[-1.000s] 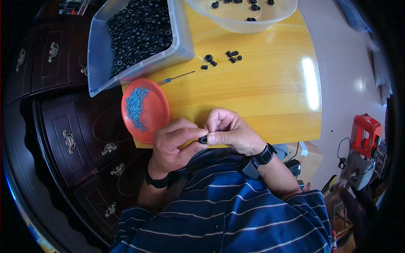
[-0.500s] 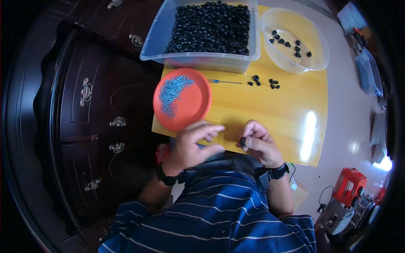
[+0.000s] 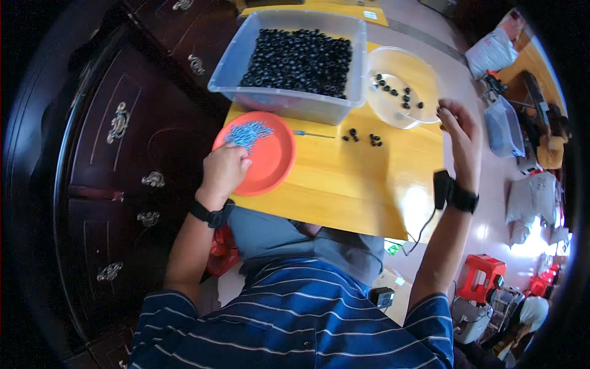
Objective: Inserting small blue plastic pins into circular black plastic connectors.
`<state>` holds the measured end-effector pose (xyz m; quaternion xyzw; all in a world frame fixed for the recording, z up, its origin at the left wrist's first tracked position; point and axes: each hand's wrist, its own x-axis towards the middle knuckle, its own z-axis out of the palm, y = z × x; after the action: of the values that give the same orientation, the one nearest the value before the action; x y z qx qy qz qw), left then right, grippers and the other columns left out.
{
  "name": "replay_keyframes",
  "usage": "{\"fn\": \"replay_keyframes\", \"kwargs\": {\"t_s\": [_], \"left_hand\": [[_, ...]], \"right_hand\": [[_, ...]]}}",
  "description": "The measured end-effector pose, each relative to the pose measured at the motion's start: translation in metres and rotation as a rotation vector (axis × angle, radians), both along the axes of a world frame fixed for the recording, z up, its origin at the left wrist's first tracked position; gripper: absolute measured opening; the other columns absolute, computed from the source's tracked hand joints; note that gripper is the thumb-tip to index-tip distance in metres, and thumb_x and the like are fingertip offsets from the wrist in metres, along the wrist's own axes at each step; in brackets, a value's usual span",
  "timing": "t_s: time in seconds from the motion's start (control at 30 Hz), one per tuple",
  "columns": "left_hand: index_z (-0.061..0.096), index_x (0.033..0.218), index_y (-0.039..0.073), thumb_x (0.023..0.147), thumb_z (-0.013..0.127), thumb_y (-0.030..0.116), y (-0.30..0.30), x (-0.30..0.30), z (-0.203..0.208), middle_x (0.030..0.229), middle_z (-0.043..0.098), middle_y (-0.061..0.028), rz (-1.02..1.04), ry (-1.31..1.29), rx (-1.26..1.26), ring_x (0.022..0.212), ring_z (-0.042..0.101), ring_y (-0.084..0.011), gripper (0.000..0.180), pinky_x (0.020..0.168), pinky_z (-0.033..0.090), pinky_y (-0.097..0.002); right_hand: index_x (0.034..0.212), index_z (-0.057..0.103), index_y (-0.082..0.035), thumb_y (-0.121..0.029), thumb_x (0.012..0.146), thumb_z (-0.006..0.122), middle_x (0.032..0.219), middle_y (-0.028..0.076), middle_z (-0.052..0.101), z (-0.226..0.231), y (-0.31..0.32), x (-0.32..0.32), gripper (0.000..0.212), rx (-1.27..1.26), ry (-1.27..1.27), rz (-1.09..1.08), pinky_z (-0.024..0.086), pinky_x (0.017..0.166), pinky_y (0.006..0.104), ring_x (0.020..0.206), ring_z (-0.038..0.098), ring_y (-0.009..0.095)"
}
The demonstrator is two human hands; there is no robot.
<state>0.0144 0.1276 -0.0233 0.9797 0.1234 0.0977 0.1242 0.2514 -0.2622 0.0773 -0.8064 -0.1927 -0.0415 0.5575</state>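
My left hand (image 3: pixel 225 171) is over the left side of an orange-red plate (image 3: pixel 273 178), fingers bent down at the edge of a heap of thin silvery-blue screws (image 3: pixel 247 131). Its fingertips are partly hidden, so I cannot tell whether a screw is between them. My right hand (image 3: pixel 464 132) is raised at the right rim of a round clear bowl (image 3: pixel 393 117), pinching a small black knob-like part (image 3: pixel 441 112) between thumb and fingers. Several similar black parts (image 3: pixel 406 98) lie in the bowl.
A large clear bin (image 3: pixel 289 104) full of black ring-shaped parts (image 3: pixel 298 61) stands at the back of the yellow table (image 3: pixel 344 190). A screwdriver (image 3: pixel 313 133) and several loose black parts (image 3: pixel 375 140) lie before it. Dark drawers (image 3: pixel 129 160) line the left.
My hands have moved apart. The left went from the table's front edge to the screws on the plate; the right carried the black part up and right to the bowl. The view has shifted.
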Motion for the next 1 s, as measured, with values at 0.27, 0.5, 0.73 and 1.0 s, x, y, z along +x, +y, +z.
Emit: {"fn": "replay_keyframes", "kwargs": {"t_s": [0.27, 0.5, 0.73, 1.0], "left_hand": [[0.067, 0.083, 0.008, 0.084, 0.07, 0.014, -0.002, 0.001, -0.002, 0.09, 0.066, -0.0104, -0.021, 0.038, -0.014, 0.083, 0.067, -0.0349, 0.007, 0.07, 0.055, -0.0482], [0.067, 0.085, 0.007, 0.084, 0.068, 0.011, 0.002, -0.001, 0.002, 0.09, 0.067, -0.0106, -0.092, -0.047, -0.042, 0.083, 0.067, -0.0349, 0.005, 0.069, 0.055, -0.0463], [0.07, 0.088, 0.004, 0.082, 0.071, 0.004, 0.009, -0.018, 0.011, 0.084, 0.069, -0.0123, -0.073, -0.174, -0.158, 0.076, 0.07, -0.0299, 0.006, 0.067, 0.055, -0.0369], [0.07, 0.084, 0.005, 0.082, 0.073, 0.007, 0.007, -0.021, 0.004, 0.082, 0.069, -0.0108, -0.04, -0.09, -0.167, 0.076, 0.07, -0.0292, 0.005, 0.066, 0.055, -0.0377]], "right_hand": [[0.105, 0.075, -0.009, -0.023, 0.085, 0.067, 0.088, 0.011, 0.076, -0.022, 0.013, 0.059, 0.025, -0.53, -0.269, -0.186, 0.056, 0.075, 0.0364, 0.083, 0.074, 0.026], [0.106, 0.072, -0.005, -0.011, 0.087, 0.068, 0.094, 0.012, 0.074, -0.032, 0.028, 0.023, 0.021, -0.279, -0.332, -0.144, 0.055, 0.076, 0.0314, 0.082, 0.072, 0.021], [0.101, 0.069, 0.001, -0.006, 0.091, 0.069, 0.078, 0.003, 0.068, -0.086, 0.039, -0.041, 0.012, -0.144, 0.048, 0.113, 0.051, 0.069, 0.0245, 0.072, 0.062, 0.007], [0.099, 0.07, -0.004, -0.013, 0.085, 0.072, 0.065, 0.008, 0.063, -0.112, 0.083, -0.04, 0.016, -0.321, 0.016, 0.132, 0.048, 0.058, 0.0315, 0.057, 0.059, 0.018]]}}
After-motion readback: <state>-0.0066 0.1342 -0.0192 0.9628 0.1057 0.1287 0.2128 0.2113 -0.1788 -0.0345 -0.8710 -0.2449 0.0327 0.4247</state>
